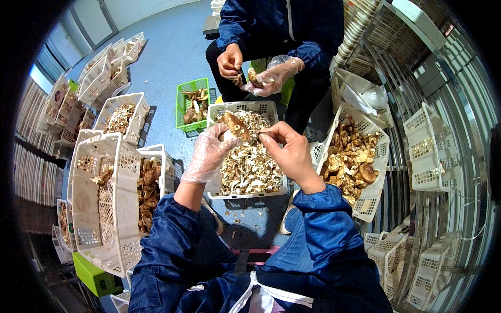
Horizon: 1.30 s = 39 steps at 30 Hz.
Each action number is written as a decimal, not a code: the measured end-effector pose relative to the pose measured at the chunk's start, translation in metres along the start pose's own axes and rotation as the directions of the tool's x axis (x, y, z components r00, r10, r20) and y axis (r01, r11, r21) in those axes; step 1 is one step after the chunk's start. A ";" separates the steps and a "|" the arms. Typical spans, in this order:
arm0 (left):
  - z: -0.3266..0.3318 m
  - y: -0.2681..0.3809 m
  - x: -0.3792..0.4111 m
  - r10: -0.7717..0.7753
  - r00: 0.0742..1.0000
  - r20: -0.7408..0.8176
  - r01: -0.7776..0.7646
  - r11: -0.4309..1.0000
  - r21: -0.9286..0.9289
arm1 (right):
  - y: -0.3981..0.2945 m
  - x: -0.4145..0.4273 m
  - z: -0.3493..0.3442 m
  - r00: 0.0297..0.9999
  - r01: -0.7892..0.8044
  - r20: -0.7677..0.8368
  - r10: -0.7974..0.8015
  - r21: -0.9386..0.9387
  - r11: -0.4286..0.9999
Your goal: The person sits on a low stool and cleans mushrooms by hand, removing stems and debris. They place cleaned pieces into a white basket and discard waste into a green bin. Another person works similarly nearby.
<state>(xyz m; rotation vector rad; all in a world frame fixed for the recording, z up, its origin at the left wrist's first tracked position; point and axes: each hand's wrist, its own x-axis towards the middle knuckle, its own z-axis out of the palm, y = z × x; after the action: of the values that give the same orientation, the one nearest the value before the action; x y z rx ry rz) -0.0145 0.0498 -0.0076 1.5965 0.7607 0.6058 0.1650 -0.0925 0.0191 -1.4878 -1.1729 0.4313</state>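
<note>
My left hand (211,152), in a clear plastic glove, holds a brown-capped mushroom (236,126) above a white plastic crate (252,194). That crate is filled with pale mushroom pieces (250,168). My bare right hand (289,150) is beside the mushroom, thumb and forefinger pinched together at its right edge; whether a small piece is between them cannot be told. Whole brown mushrooms (352,156) lie in a tilted white crate (364,211) to the right of my right hand. More dark mushrooms (149,191) fill a crate at my left.
Opposite me a seated co-worker in a blue jacket (274,23) holds a mushroom (255,77) over the far crate edge. A green basket (191,127) of mushrooms stands on the blue floor. White crates (117,133) line the left; stacked trays and metal racks (462,117) stand at right.
</note>
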 end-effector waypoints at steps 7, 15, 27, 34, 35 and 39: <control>-0.005 -0.003 -0.003 0.088 0.972 0.219 -0.009 0.942 -0.336 | 0.005 0.013 -0.019 0.986 -0.143 -0.089 0.143 0.007 0.990; -0.008 -0.007 -0.002 0.062 0.991 0.123 0.033 0.756 -0.654 | 0.011 0.017 -0.017 0.996 0.026 -0.074 -0.042 -0.205 0.979; -0.004 -0.012 0.003 -0.151 0.984 0.096 0.178 0.881 -0.438 | -0.012 0.006 0.007 0.895 0.433 0.050 -0.444 -0.336 0.836; -0.002 -0.014 0.006 -0.150 0.982 0.113 0.185 0.881 -0.435 | -0.005 0.009 0.008 0.882 0.453 0.023 -0.471 -0.323 0.831; -0.002 -0.014 0.005 -0.151 0.983 0.103 0.181 0.884 -0.430 | -0.005 0.009 0.008 0.880 0.454 0.022 -0.474 -0.326 0.829; -0.004 -0.018 0.008 -0.167 0.978 0.124 0.204 0.886 -0.416 | -0.004 0.009 0.008 0.898 0.420 0.018 -0.439 -0.325 0.847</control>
<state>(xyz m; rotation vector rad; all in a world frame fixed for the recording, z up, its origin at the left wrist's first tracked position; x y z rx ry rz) -0.0150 0.0596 -0.0246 1.1222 0.6545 0.5178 0.1610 -0.0817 0.0238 -1.4375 -1.5369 -0.1191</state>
